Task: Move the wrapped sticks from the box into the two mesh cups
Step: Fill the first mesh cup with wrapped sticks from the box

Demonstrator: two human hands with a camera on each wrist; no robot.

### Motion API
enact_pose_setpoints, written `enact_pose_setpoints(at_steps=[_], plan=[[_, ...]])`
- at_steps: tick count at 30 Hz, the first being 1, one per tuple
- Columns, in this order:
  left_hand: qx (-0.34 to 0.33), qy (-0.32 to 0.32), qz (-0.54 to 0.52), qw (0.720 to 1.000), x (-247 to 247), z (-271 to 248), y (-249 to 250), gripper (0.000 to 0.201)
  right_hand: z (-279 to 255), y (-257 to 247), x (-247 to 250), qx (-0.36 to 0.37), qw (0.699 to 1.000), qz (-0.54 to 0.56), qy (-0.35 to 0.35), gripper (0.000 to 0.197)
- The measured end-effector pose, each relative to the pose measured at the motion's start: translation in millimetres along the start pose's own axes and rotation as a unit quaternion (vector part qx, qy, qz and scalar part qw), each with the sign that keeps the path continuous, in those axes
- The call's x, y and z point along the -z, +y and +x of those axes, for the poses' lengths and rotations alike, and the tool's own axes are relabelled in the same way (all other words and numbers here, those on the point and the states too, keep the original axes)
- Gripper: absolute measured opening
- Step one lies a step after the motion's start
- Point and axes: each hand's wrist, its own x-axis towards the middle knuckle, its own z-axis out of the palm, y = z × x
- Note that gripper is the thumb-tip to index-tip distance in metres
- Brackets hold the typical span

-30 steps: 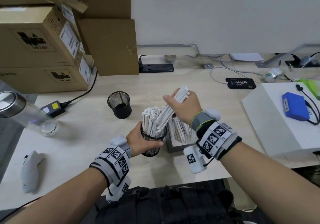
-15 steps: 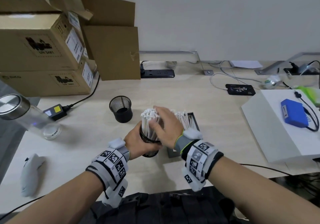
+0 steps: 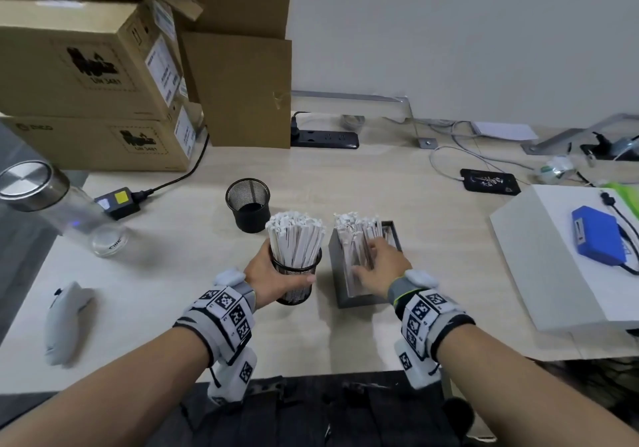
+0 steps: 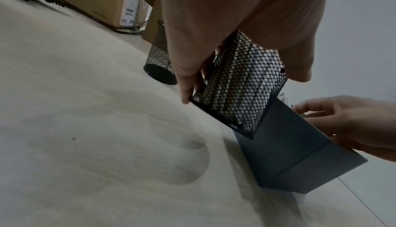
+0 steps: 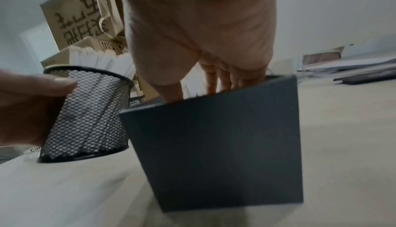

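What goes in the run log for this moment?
left hand: holds full mesh cup | right hand: in box, on sticks | far cup: empty

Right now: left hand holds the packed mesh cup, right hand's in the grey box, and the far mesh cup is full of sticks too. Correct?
Not quite. The far mesh cup is empty; the head view shows its bare inside. The left hand does hold the packed mesh cup, and the right hand is in the grey box.
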Motion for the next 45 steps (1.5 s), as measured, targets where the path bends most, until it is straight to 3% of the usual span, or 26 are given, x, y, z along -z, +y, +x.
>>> enact_pose_setpoints(at_steps=[3,9,16,18,21,25,28,32,37,40,43,45], plan=[[0.002,-0.012,0.02,1.0,-5.3,-3.3,-4.3,0.103,4.9,-2.4,-17.8,0.001,0.999,-0.051,-0.015,0.054],[-0.011,-0.022,0.04,0.999,-13.0,-7.0,-6.8,0.092,17.0,-15.3,-21.7,-0.019,0.996,-0.076,-0.035,0.028],[-0.009,-0.024,0.034,0.999,-13.7,-2.4,-11.1,0.096,21.2,-11.5,-12.3,-0.034,0.999,-0.001,-0.007,0.039],[-0.009,-0.023,0.033,0.999,-13.1,-0.4,-10.9,0.097,20.5,-9.1,-4.4,-0.028,1.0,0.0,0.004,0.027],[-0.012,-0.021,0.038,0.999,-12.3,2.0,-8.9,0.098,18.9,-8.4,11.1,-0.027,0.999,0.002,0.023,0.033],[-0.018,-0.028,0.04,0.999,-10.4,6.1,-3.8,0.097,15.5,-17.5,46.5,0.004,0.991,0.113,0.069,0.024],[-0.014,-0.032,0.048,0.998,-9.1,9.2,-1.7,0.095,3.8,-38.9,76.3,0.055,0.962,0.245,0.108,0.022],[-0.014,-0.035,0.049,0.998,-10.6,12.0,0.6,0.099,-12.8,-70.7,86.0,0.109,0.927,0.352,0.065,0.025],[-0.035,-0.037,0.025,0.998,-14.0,13.3,8.9,0.096,-25.4,-90.5,41.1,0.115,0.972,0.202,0.029,0.021],[-0.044,-0.036,0.026,0.998,-14.0,13.1,11.0,0.089,-32.6,-100.1,18.9,0.13,0.988,0.083,0.01,0.036],[-0.043,-0.02,0.023,0.999,-8.9,12.4,4.7,0.095,-31.9,-99.8,18.7,0.147,0.985,0.086,0.012,0.045],[-0.033,-0.005,0.014,0.999,-4.5,11.3,1.0,0.097,-30.7,-96.5,23.5,0.174,0.975,0.123,0.064,0.063]])
